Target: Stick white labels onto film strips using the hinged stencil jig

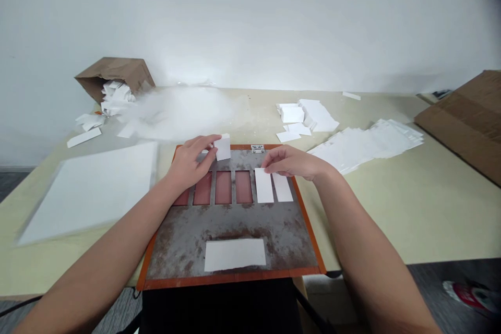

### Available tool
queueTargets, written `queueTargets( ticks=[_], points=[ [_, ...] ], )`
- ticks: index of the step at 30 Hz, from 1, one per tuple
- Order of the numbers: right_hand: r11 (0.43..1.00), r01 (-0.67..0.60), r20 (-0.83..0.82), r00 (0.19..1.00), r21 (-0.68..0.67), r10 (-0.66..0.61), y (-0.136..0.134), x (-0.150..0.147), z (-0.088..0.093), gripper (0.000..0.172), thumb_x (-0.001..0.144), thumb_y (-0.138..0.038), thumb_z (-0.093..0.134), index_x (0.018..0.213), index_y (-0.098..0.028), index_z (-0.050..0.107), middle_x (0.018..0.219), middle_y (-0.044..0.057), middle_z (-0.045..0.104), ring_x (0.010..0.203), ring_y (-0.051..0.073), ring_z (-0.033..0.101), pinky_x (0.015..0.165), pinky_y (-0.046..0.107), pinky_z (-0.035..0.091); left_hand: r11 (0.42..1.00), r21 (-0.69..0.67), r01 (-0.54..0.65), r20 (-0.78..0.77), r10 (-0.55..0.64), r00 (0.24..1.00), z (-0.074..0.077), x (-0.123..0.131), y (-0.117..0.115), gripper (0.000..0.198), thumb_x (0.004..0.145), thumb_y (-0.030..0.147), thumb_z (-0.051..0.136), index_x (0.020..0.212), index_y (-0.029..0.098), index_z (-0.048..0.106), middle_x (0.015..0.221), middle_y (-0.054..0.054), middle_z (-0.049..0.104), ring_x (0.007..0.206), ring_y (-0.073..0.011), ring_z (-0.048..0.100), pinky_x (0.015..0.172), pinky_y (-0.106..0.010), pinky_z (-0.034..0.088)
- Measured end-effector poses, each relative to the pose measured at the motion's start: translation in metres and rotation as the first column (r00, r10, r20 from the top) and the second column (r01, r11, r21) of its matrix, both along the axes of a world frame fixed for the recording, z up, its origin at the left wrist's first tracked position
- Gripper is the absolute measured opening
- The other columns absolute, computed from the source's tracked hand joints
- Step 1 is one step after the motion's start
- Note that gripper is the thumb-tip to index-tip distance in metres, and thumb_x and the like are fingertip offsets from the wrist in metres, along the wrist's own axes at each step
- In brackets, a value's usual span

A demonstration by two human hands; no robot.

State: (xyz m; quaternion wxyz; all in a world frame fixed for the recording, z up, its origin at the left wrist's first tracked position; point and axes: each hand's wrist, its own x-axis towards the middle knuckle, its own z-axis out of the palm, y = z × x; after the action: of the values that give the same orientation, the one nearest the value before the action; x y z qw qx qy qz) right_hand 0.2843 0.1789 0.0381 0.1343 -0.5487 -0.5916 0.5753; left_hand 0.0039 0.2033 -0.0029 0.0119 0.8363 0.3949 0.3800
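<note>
The left hand (190,160) pinches a white card (223,147) narrowly; loose grip could drop it. The open right hand (291,162) touches a paper strip (264,186), which could shift.

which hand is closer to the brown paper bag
Left. The left hand, holding a white card, is in front of the brown paper bag and to its right; the right hand is farther right.

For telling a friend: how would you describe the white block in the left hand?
On the orange-framed, rust-stained metal plate, the left hand pinches a small white block at the top edge. Unlike the flat white strips nearby, it is thick.
</note>
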Motion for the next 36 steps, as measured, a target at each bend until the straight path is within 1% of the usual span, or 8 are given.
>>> queueTargets(
  ticks=[4, 11, 16, 22, 24, 29, 32, 36],
  points=[
    [0.999, -0.019, 0.02, 1.0, 0.032, 0.019, 0.001, 0.001, -0.002, 0.014, 0.068, -0.033, 0.073, 0.074, -0.021, 0.068, 0.065, -0.002, 0.052, 0.056, 0.01, 0.039, 0.052, 0.026, 0.031, 1.0, 0.008, 0.008, 0.008, -0.008, 1.0, 0.0, 0.0, 0.001, 0.025, 0.095, 0.029, 0.048, 0.115, 0.024, 0.063, 0.1, -0.003, 0.074, 0.081, -0.0154, 0.07, 0.079, -0.03, 0.055],
    [0.988, -0.018, 0.078, 0.997, 0.151, 0.007, 0.002, 0.005, -0.01, 0.012, 0.07, -0.032, 0.074, 0.078, -0.023, 0.075, 0.089, 0.004, 0.069, 0.087, 0.02, 0.059, 0.078, 0.033, 0.045, 1.0, 0.013, 0.014, 0.012, -0.014, 1.0, 0.0, 0.0, 0.0, 0.026, 0.095, 0.028, 0.048, 0.116, 0.023, 0.063, 0.1, -0.003, 0.073, 0.082, -0.0152, 0.07, 0.08, -0.03, 0.054],
    [0.978, -0.038, 0.157, 0.988, 0.206, 0.005, 0.002, 0.007, -0.008, 0.026, 0.068, -0.038, 0.077, 0.09, -0.023, 0.076, 0.088, 0.002, 0.064, 0.072, 0.015, 0.054, 0.067, 0.031, 0.041, 1.0, 0.006, 0.002, 0.004, -0.002, 1.0, 0.0, 0.0, 0.0, 0.026, 0.095, 0.029, 0.048, 0.116, 0.023, 0.063, 0.099, -0.002, 0.074, 0.082, -0.0154, 0.07, 0.08, -0.03, 0.055],
    [0.955, -0.094, 0.166, 0.985, 0.283, 0.048, 0.0, 0.003, -0.008, 0.02, 0.069, -0.034, 0.077, 0.084, -0.021, 0.073, 0.074, -0.001, 0.057, 0.06, 0.011, 0.047, 0.057, 0.027, 0.037, 0.998, 0.05, 0.023, 0.01, -0.024, 1.0, 0.0, 0.0, 0.001, 0.024, 0.095, 0.026, 0.05, 0.115, 0.023, 0.063, 0.099, -0.002, 0.074, 0.08, -0.0143, 0.07, 0.078, -0.028, 0.055],
    [0.888, -0.042, 0.13, 0.991, 0.459, -0.02, -0.001, -0.003, -0.012, 0.02, 0.075, -0.036, 0.073, 0.088, -0.021, 0.073, 0.077, 0.0, 0.059, 0.057, 0.01, 0.045, 0.057, 0.027, 0.039, 0.996, 0.079, 0.041, 0.014, -0.042, 0.999, -0.001, 0.0, 0.0, 0.023, 0.095, 0.024, 0.051, 0.114, 0.022, 0.063, 0.097, -0.002, 0.074, 0.08, -0.0139, 0.07, 0.077, -0.027, 0.055],
    [0.492, -0.088, 0.148, 0.985, 0.866, -0.084, -0.009, -0.025, -0.019, 0.035, 0.092, -0.031, 0.054, 0.125, -0.024, 0.065, 0.11, 0.008, 0.064, 0.064, 0.011, 0.05, 0.064, 0.03, 0.046, 0.984, 0.13, 0.123, 0.011, -0.126, 0.992, -0.001, 0.002, -0.001, 0.022, 0.093, 0.02, 0.056, 0.114, 0.021, 0.063, 0.092, -0.001, 0.074, 0.082, -0.0132, 0.071, 0.078, -0.025, 0.054],
    [0.42, -0.271, 0.352, 0.927, 0.866, -0.128, -0.016, -0.038, -0.02, 0.045, 0.095, -0.03, 0.046, 0.14, -0.028, 0.053, 0.124, 0.01, 0.059, 0.068, 0.013, 0.053, 0.054, 0.026, 0.041, 0.979, 0.135, 0.155, 0.009, -0.157, 0.988, 0.001, 0.003, -0.002, 0.022, 0.093, 0.019, 0.058, 0.114, 0.021, 0.063, 0.096, -0.003, 0.075, 0.084, -0.0135, 0.072, 0.078, -0.025, 0.055],
    [0.416, -0.407, 0.519, 0.831, 0.813, -0.201, -0.021, -0.047, -0.021, 0.05, 0.096, -0.029, 0.044, 0.146, -0.031, 0.046, 0.127, 0.008, 0.059, 0.072, 0.014, 0.056, 0.044, 0.024, 0.03, 0.978, 0.142, 0.155, 0.018, -0.159, 0.987, 0.002, 0.005, -0.003, 0.021, 0.092, 0.018, 0.059, 0.112, 0.021, 0.064, 0.096, -0.003, 0.075, 0.085, -0.0134, 0.072, 0.078, -0.024, 0.055]
  ],
)
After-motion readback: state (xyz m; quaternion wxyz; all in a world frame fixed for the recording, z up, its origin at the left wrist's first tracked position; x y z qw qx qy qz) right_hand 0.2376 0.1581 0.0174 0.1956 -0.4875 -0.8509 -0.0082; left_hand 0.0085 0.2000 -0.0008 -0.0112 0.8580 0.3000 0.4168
